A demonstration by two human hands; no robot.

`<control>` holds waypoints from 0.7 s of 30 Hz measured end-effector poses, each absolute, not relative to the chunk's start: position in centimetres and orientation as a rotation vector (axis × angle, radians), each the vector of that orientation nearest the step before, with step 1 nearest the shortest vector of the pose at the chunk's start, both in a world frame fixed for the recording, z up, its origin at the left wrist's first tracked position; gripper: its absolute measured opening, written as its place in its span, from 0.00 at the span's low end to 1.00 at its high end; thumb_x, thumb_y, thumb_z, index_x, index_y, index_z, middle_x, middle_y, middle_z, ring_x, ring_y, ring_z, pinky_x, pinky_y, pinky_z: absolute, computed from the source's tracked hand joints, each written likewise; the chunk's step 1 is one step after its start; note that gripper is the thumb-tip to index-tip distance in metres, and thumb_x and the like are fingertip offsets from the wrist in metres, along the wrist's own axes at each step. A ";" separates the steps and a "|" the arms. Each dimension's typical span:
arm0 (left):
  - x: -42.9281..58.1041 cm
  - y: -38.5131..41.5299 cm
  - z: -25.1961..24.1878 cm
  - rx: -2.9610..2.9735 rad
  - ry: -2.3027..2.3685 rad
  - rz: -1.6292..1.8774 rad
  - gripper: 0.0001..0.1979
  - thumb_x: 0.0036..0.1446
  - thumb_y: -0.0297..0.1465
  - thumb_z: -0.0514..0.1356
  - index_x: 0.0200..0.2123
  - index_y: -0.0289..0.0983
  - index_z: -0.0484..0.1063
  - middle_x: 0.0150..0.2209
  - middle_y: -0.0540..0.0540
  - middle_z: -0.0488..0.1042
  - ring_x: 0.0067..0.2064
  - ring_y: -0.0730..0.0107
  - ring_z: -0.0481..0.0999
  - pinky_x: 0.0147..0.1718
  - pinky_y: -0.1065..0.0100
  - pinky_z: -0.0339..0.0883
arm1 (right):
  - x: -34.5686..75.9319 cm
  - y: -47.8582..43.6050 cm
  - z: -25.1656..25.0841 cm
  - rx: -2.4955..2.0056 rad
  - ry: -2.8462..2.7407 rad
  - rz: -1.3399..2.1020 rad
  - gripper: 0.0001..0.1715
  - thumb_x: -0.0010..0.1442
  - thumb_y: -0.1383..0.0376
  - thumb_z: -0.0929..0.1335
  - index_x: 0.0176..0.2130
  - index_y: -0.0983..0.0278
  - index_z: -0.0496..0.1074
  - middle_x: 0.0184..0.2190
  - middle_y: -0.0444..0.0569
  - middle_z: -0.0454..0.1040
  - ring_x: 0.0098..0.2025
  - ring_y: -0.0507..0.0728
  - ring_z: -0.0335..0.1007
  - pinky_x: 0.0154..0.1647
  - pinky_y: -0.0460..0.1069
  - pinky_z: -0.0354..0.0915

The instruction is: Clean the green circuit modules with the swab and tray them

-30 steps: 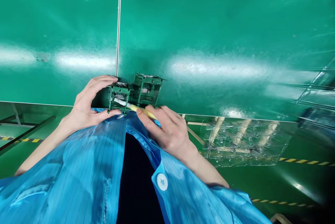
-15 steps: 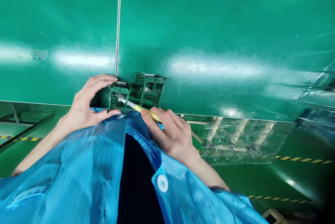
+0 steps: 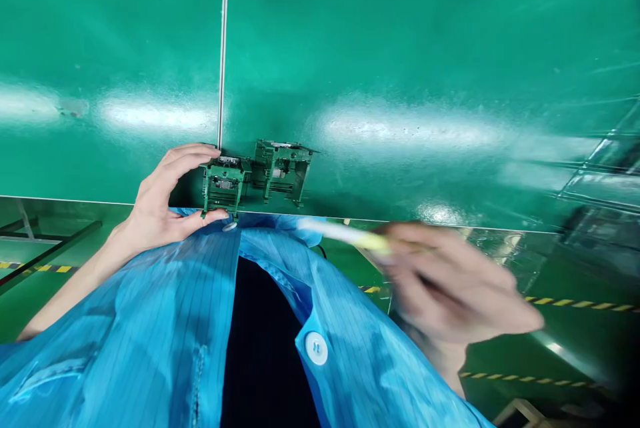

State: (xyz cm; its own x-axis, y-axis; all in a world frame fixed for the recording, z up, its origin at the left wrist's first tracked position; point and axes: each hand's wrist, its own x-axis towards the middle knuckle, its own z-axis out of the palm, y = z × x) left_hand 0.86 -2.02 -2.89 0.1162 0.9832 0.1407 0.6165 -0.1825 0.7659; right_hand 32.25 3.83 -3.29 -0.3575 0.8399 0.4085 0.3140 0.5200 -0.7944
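My left hand (image 3: 163, 195) is closed around a dark green boxy frame (image 3: 226, 185) with small grey parts inside, thumb on its near side and fingers on its far side. A second green frame (image 3: 285, 165) of the same kind stands just to its right, untouched. Off to the right, beyond the table's front edge, my right hand (image 3: 450, 278) is blurred by motion. A pen-like tool (image 3: 345, 233) with a yellow body and a white tip sticks out of its fingers, pointing left. What kind of tool it is I cannot tell.
The glossy green table (image 3: 400, 48) has a pale seam (image 3: 223, 48) running away from me. Clear plastic trays (image 3: 610, 175) lie at its right end. Below the front edge, another clear tray (image 3: 520, 255) is partly hidden by my right hand. My blue coat (image 3: 135, 308) touches the edge.
My right hand has pulled the pen-like tool out of the left frame and swung right, away from the table. My left hand still holds that frame in place.
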 end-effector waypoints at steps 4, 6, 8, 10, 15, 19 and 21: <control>0.8 -2.3 -2.8 1.815 1.551 0.914 0.31 0.55 0.39 0.71 0.59 0.42 0.65 0.55 0.42 0.76 0.57 0.52 0.77 0.55 0.44 0.76 | 32.8 6.2 -5.8 -1.266 -1.688 0.527 0.14 0.67 0.66 0.68 0.49 0.55 0.81 0.31 0.49 0.80 0.29 0.60 0.77 0.29 0.55 0.72; 0.8 -2.6 -2.6 1.765 1.597 0.879 0.30 0.55 0.37 0.71 0.58 0.43 0.66 0.54 0.42 0.76 0.58 0.50 0.77 0.56 0.42 0.76 | 32.7 6.6 -6.6 -1.315 -1.784 0.388 0.16 0.67 0.66 0.69 0.53 0.54 0.78 0.42 0.51 0.81 0.43 0.65 0.80 0.41 0.60 0.76; 0.9 -2.7 -2.4 1.733 1.620 0.845 0.29 0.55 0.36 0.70 0.58 0.43 0.66 0.55 0.43 0.76 0.58 0.48 0.76 0.57 0.39 0.74 | 32.3 6.3 -6.6 -1.272 -1.899 0.323 0.24 0.66 0.68 0.69 0.59 0.51 0.72 0.53 0.51 0.78 0.56 0.67 0.75 0.53 0.65 0.74; 1.0 -2.8 -2.2 1.716 1.641 0.835 0.28 0.55 0.36 0.70 0.58 0.44 0.67 0.55 0.43 0.76 0.59 0.45 0.76 0.58 0.37 0.73 | 31.5 5.7 -5.8 -1.197 -1.955 0.432 0.33 0.65 0.66 0.70 0.66 0.51 0.64 0.60 0.53 0.73 0.63 0.66 0.69 0.62 0.67 0.69; 1.1 -2.3 -2.2 1.698 1.662 0.861 0.30 0.53 0.36 0.71 0.58 0.44 0.67 0.55 0.44 0.76 0.59 0.45 0.75 0.59 0.38 0.72 | 28.5 5.0 -4.1 -0.993 -2.136 0.914 0.48 0.64 0.54 0.72 0.72 0.62 0.49 0.69 0.61 0.61 0.71 0.67 0.57 0.70 0.66 0.61; 1.1 -2.0 -2.4 1.720 1.640 0.917 0.34 0.50 0.39 0.74 0.59 0.48 0.68 0.54 0.45 0.77 0.57 0.49 0.77 0.58 0.41 0.74 | 26.9 5.3 -4.9 -0.915 -2.174 1.150 0.43 0.68 0.55 0.68 0.72 0.63 0.46 0.68 0.61 0.62 0.70 0.64 0.59 0.68 0.64 0.65; 1.1 -2.0 -2.5 1.717 1.646 0.923 0.34 0.50 0.40 0.74 0.60 0.50 0.68 0.53 0.44 0.77 0.57 0.50 0.77 0.58 0.41 0.75 | 26.6 5.3 -5.3 -0.914 -2.163 1.167 0.41 0.69 0.59 0.67 0.72 0.62 0.48 0.67 0.60 0.64 0.70 0.64 0.61 0.68 0.63 0.66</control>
